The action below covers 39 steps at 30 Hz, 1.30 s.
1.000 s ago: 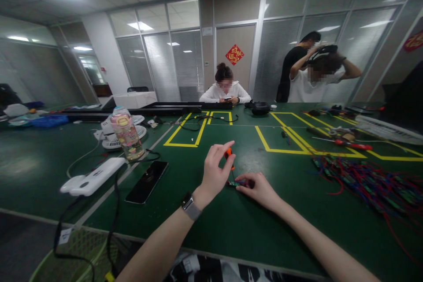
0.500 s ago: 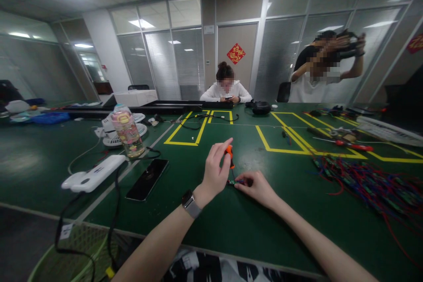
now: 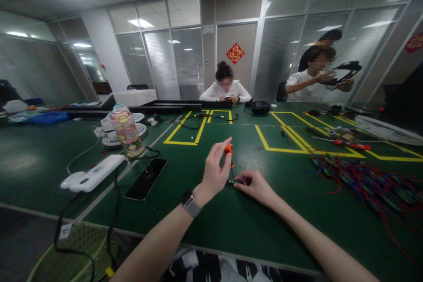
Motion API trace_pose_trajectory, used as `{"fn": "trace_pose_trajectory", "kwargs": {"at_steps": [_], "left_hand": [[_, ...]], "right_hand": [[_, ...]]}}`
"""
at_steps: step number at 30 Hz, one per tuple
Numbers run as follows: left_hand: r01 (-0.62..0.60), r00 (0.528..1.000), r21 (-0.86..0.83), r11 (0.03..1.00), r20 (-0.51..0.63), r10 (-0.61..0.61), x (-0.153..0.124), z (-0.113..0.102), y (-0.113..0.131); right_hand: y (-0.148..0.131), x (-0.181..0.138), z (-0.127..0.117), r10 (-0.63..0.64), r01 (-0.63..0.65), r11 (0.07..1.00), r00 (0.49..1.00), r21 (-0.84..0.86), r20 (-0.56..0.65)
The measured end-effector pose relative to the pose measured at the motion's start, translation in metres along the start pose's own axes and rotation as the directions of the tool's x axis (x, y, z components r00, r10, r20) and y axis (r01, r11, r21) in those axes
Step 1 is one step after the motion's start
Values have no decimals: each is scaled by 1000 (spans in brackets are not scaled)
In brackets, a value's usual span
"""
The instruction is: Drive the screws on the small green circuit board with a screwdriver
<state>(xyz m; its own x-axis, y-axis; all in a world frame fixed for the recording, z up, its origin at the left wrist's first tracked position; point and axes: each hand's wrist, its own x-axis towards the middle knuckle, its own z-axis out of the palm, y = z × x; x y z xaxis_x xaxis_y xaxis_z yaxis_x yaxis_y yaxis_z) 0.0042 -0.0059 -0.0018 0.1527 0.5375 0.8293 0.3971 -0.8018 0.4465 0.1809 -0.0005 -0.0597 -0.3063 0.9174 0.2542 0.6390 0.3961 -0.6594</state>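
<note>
My left hand [image 3: 214, 172] pinches a small screwdriver with an orange handle [image 3: 228, 150], held upright with its tip down on a small green circuit board [image 3: 235, 181]. My right hand [image 3: 256, 187] rests on the green table [image 3: 231, 224] and its fingertips pinch that board to hold it flat. A grey watch [image 3: 188, 202] is on my left wrist.
A black phone [image 3: 147, 179], a white power bank [image 3: 92, 177], a drink bottle [image 3: 126, 131] and a small fan [image 3: 114, 134] lie to the left. A heap of red and blue wired boards [image 3: 363, 180] lies right. Three people are across the table.
My hands have stayed in place on the screwdriver and board. The person at the far right lowered a black headset from their head to in front of them.
</note>
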Motion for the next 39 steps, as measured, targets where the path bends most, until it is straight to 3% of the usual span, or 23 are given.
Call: {"fn": "trace_pose_trajectory", "kwargs": {"at_steps": [6,22,28,34,39], "left_hand": [[-66,997,13,998,-45,67,0,1,0],[-60,998,-27,998,7,60,1,0,0],[-30,994,60,998,-105,36,1,0,-4],[-26,999,2,1000,-36,26,1,-2,-1],[-30,996,52,998,-86,34,1,-1,-3]], "right_hand": [[0,1,0,10,-11,999,1000,36,21],[0,1,0,17,-18,999,1000,44,22],[-3,0,-1,33,-34,999,999,31,20],[-5,0,-2,25,-26,999,999,26,21],[-4,1,-1,35,-36,999,999,25,14]]}}
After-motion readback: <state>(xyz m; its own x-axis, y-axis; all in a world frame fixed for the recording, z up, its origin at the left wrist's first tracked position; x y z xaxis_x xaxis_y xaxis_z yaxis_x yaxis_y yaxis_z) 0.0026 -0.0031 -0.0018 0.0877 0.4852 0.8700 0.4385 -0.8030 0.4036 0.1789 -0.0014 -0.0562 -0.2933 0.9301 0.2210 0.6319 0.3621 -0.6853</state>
